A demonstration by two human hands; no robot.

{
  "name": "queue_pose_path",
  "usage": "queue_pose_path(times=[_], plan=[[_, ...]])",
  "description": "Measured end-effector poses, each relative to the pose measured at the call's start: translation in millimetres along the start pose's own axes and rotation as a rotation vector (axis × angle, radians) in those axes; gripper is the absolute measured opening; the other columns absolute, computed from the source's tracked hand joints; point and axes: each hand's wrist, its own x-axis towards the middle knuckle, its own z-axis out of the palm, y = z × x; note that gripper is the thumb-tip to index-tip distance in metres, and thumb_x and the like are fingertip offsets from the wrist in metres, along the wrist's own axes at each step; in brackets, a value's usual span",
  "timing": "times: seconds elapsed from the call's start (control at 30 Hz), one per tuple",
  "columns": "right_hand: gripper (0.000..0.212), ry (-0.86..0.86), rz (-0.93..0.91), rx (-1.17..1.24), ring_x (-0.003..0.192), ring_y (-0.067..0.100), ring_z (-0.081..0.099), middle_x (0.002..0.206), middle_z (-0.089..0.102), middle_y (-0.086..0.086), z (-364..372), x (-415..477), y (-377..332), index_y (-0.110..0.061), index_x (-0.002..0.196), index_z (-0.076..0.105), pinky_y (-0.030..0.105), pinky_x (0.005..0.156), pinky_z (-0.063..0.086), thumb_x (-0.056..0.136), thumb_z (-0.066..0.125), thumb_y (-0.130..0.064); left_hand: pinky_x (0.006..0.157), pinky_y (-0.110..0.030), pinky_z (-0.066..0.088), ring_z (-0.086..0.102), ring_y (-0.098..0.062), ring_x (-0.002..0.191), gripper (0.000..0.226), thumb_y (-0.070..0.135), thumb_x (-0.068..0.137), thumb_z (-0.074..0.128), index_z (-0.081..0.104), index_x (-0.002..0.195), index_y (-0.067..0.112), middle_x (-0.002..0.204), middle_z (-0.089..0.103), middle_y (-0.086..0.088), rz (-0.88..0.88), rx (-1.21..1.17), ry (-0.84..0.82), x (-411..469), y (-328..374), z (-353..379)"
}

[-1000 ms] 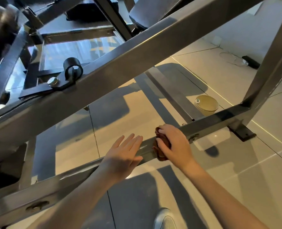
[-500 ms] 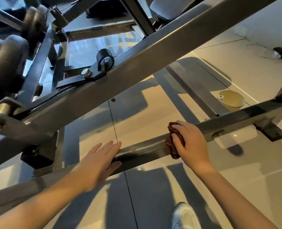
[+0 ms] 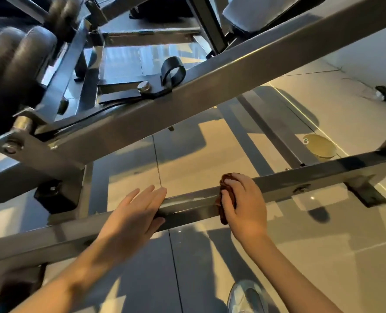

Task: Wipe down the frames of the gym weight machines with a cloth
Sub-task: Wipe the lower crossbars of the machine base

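Beige floor tiles (image 3: 187, 154) underlie the grey steel rail (image 3: 192, 208) — right hand (image 3: 246, 204) fingers curl round a brown cloth (image 3: 226, 199), likely soft and light, best palmed; beside them, left hand (image 3: 131, 218) fingers lie straight.

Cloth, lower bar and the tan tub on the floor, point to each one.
Cloth (image 3: 224, 197): head view, bunched left edge.
Lower bar (image 3: 187, 207): head view, bare top face.
Tan tub (image 3: 321, 146): head view, round lid.
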Motion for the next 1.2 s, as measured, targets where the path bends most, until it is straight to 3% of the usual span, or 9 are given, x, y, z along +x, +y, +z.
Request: queue_pose_path(times=[0.13,0.23,0.4,0.57,0.77,0.9,1.03,1.13,1.2], plan=[[0.028,-0.174,-0.132,-0.054,0.099,0.014,0.057,0.109,0.064,-0.003,15.1,27.1,-31.7,-0.019,0.109,0.066,0.022,0.078,0.038,0.096,0.047,-0.033,0.107,-0.04,0.032,0.056,-0.029,0.123,0.062,0.023,0.08,0.076,0.05,0.135,0.01,0.129,0.062,-0.008,0.004,-0.002,0.05,3.8,-5.3,14.2],[0.025,-0.222,-0.145,-0.093,0.089,0.014,0.056,0.103,0.065,-0.003,17.5,42.7,-26.7,-0.021,0.106,0.063,0.024,0.068,0.033,0.098,0.043,-0.034,0.114,-0.037,0.021,0.044,-0.026,0.135,0.06,0.027,0.09,0.063,0.041,0.143,0.012,0.142,0.052,-0.006,0.004,-0.004,0.045,1.9,-4.9,17.8],[0.041,-0.096,-0.169,-0.013,0.112,0.018,0.054,0.123,0.059,0.003,5.2,-4.4,-9.8,-0.012,0.116,0.066,0.028,0.098,0.041,0.093,0.04,-0.034,0.111,-0.04,0.021,0.047,-0.028,0.133,0.06,0.028,0.088,0.067,0.045,0.141,0.01,0.139,0.055,-0.007,0.005,0.006,0.075,0.3,-3.6,19.1],[0.025,-0.186,-0.095,-0.131,0.092,0.02,0.058,0.101,0.065,0.001,21.6,43.3,-34.3,-0.018,0.102,0.065,0.027,0.069,0.035,0.098,0.044,-0.032,0.116,-0.032,0.002,0.021,-0.022,0.147,0.062,0.033,0.099,0.047,0.023,0.153,0.014,0.157,0.029,-0.003,0.018,-0.049,0.107,-0.5,-7.5,24.1],[0.034,-0.063,-0.257,-0.021,0.11,0.024,0.054,0.116,0.06,0.008,20.2,-16.5,-33.0,-0.009,0.107,0.067,0.034,0.092,0.045,0.09,0.046,-0.029,0.116,-0.038,0.011,0.03,-0.027,0.143,0.059,0.03,0.098,0.051,0.032,0.149,0.01,0.151,0.04,-0.007,0.012,-0.04,0.093,-8.0,-7.8,27.1],[0.031,-0.209,-0.145,-0.057,0.095,0.018,0.057,0.107,0.064,0.0,32.7,27.9,-65.4,-0.017,0.109,0.065,0.028,0.073,0.04,0.098,0.041,-0.033,0.116,-0.033,0.002,0.02,-0.022,0.147,0.062,0.044,0.098,0.02,0.023,0.152,0.013,0.156,0.032,-0.003,-0.015,-0.005,0.097,-7.4,-7.9,25.4],[0.026,-0.215,-0.225,-0.028,0.098,0.019,0.054,0.106,0.062,0.001,36.9,20.9,-72.0,-0.015,0.106,0.064,0.033,0.081,0.042,0.097,0.043,-0.029,0.114,-0.027,-0.008,0.008,-0.019,0.149,0.061,0.034,0.103,0.036,0.012,0.155,0.014,0.161,0.019,-0.002,-0.041,-0.067,0.093,-14.3,-5.4,22.9],[0.025,-0.16,-0.291,0.009,0.104,0.018,0.051,0.111,0.059,0.0,28.4,-15.9,-67.1,-0.013,0.103,0.062,0.034,0.088,0.046,0.091,0.045,-0.026,0.112,-0.024,-0.008,0.01,-0.02,0.149,0.061,0.031,0.102,0.04,0.014,0.155,0.015,0.161,0.019,-0.002,-0.088,-0.099,0.103,-26.7,-12.1,18.1],[0.026,-0.159,-0.227,0.03,0.102,0.016,0.052,0.11,0.061,-0.002,32.6,-4.1,-76.6,-0.016,0.106,0.064,0.031,0.086,0.044,0.095,0.044,-0.03,0.113,-0.026,-0.005,0.015,-0.021,0.148,0.06,0.029,0.101,0.043,0.018,0.154,0.013,0.159,0.025,-0.004,-0.1,-0.081,0.113,-30.4,-16.9,18.0]])
